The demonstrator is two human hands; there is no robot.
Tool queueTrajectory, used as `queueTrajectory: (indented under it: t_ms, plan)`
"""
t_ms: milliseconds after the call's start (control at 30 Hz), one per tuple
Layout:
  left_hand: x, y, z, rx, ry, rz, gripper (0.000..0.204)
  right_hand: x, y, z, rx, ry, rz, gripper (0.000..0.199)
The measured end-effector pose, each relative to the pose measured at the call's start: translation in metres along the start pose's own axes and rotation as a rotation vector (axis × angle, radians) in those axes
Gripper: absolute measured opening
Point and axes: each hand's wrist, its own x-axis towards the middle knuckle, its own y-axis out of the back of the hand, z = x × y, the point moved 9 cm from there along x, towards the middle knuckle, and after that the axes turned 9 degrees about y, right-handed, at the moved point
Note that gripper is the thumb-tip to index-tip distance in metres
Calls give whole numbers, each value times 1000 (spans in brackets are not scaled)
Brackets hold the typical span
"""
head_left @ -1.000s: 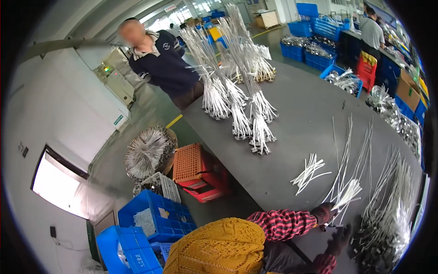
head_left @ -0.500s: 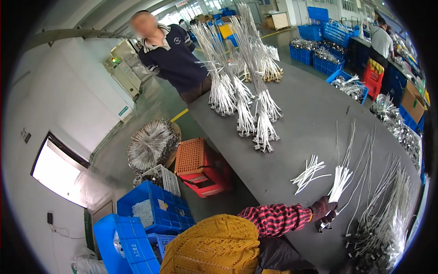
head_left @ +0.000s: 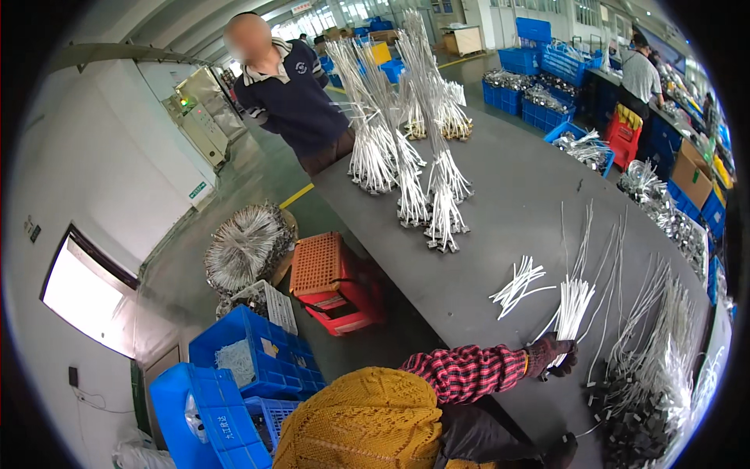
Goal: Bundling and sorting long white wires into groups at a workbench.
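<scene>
My left hand (head_left: 550, 355), in a dark knit glove below a red-and-black checked sleeve, is closed around the lower part of a bundle of white-sleeved wires (head_left: 576, 303). Thin grey leads fan out from the bundle's far end across the dark table. Beside it lies a small loose group of white tubes (head_left: 517, 288). My right hand (head_left: 559, 451), dark-gloved, is low by the table's near side, next to a large heap of grey wires with black connectors (head_left: 637, 391). A thin pale strand shows near its fingers, which are too dark to read.
Tall wire bundles (head_left: 441, 199) stand at the table's far end (head_left: 508, 172), where a person (head_left: 289, 102) stands. Red stools (head_left: 332, 281), blue crates (head_left: 258, 352) and a coiled wire pile (head_left: 248, 246) are on the floor at left. More filled crates (head_left: 547, 109) line the right.
My left hand has shifted slightly on the wire bundle, its fingers now wrapped around the white part. My right hand has come into view beside the heap. The whole view has shifted a little.
</scene>
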Motion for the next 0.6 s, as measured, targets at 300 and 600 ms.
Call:
queueTrajectory:
  t_ms: [300, 600]
  plan:
    - [-10, -22, -21, 60, 2, -141, 26, -7, -12, 29, -229, -80, -48, 33]
    - [-44, -30, 0, 107, -50, -131, 24, -11, -16, 30, -202, -74, 30, 39]
